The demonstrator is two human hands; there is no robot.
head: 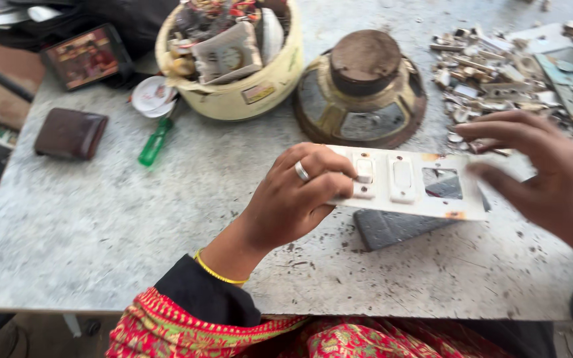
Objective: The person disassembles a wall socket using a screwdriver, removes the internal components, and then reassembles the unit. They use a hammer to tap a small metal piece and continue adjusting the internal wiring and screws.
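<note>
A white switch plate (426, 185) with two rocker switches and an empty square hole hovers over the grey table (114, 225). My left hand (296, 195), wearing a ring and a yellow bangle, grips its left end, thumb on a switch. To the plate's right, my right hand (538, 176) is blurred, fingers spread, close to or touching the plate's right edge; I cannot tell which. Nothing shows inside that hand.
A dark grey block (392, 229) lies under the plate. Behind are an old speaker (363, 89), a cream tub of scrap (233, 56), a pile of broken switch parts (499, 73), a green-handled screwdriver (154, 142), a brown wallet (69, 134) and a phone (86, 58).
</note>
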